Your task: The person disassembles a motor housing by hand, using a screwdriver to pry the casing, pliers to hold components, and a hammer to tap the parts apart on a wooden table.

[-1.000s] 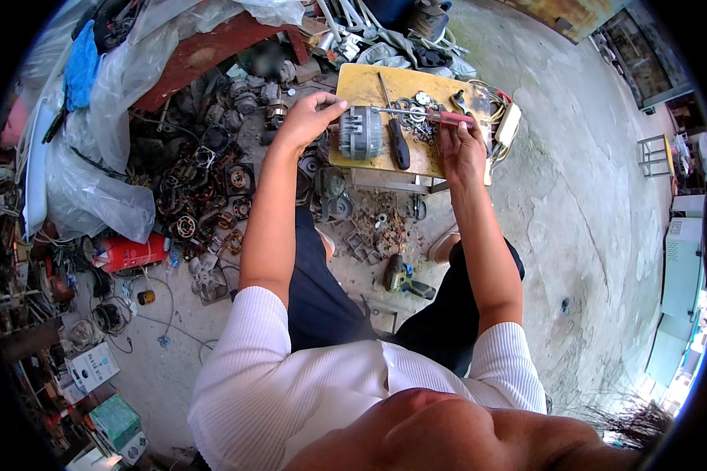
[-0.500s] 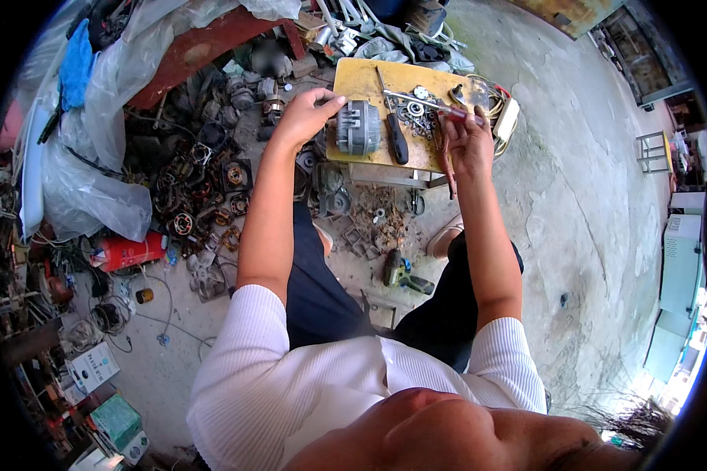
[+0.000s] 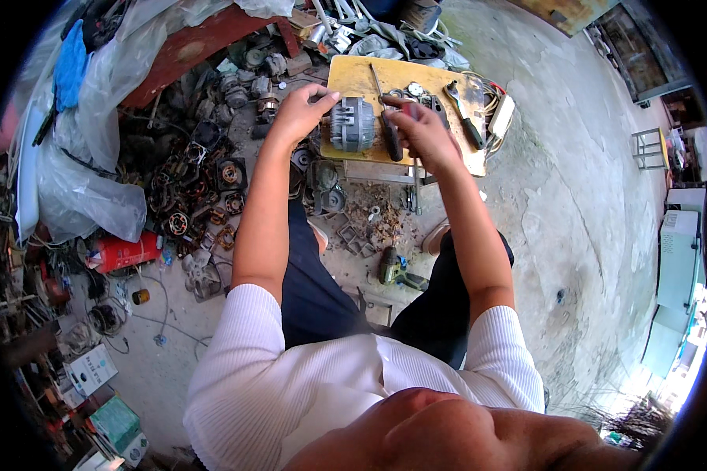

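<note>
A finned grey motor housing [image 3: 352, 125] lies on its side on the small yellow-topped table [image 3: 341, 78]. My left hand [image 3: 297, 118] is at its left end, thumb against the upper edge and fingers curled, steadying it. Just right of the housing, my right hand [image 3: 430, 137] is closed around a screwdriver [image 3: 418, 192] with a reddish clear handle; its metal shaft points down past the table's near edge. Between the housing and this hand lies a black-handled screwdriver [image 3: 393, 141]. Small metal parts behind my right hand are partly hidden.
A ratchet wrench [image 3: 465, 115] lies at the table's right, beside a coiled cable with a white power strip [image 3: 501, 115]. A green-black cordless drill [image 3: 397, 268] stands on the floor between my feet. Motor scrap [image 3: 200, 177] and a red cylinder [image 3: 126, 251] fill the left.
My right hand has moved left toward the housing, and its screwdriver has turned from pointing left to pointing down. The ratchet wrench is now uncovered. My left hand stays at the housing.
</note>
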Demonstrator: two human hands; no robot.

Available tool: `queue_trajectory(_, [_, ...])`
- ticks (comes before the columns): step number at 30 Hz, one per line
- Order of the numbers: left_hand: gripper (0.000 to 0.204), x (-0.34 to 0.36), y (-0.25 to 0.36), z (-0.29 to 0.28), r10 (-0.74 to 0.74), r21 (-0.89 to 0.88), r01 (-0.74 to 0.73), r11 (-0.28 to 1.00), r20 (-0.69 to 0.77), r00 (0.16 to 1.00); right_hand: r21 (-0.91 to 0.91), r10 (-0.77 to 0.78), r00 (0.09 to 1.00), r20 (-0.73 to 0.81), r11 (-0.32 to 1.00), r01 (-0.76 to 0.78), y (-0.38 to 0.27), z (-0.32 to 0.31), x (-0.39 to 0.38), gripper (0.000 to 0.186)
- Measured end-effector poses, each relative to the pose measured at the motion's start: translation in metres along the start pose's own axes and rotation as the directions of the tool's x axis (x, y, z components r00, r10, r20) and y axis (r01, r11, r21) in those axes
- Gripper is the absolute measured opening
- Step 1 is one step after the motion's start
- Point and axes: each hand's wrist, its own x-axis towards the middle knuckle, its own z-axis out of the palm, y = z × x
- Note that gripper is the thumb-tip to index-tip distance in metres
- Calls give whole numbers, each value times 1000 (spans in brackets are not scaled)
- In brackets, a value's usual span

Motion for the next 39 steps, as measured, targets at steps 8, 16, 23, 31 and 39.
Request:
queue_trajectory(8, [36,3,3,3,-72,-40,74,996,42,996,-235,-226,971,-74,951,203,19,30,15,45])
queue_trajectory(16, [39,10,3,6,-86,-63,90,994,62,994,-312,-291,949,-123,919,241,16,38,10,44])
queue_trajectory(23, [40,15,-3,3,-120,-35,122,992,64,991,-260,-281,952,-120,934,243,21,38,13,43])
queue_trajectory(31, [30,-5,11,-17,1,-48,3,999,74,997,-280,-388,908,-156,899,337,28,42,15,41])
queue_trajectory(39, [28,-5,11,-12,-31,-53,37,998,111,993,-383,-440,884,-158,852,356,33,42,17,40])
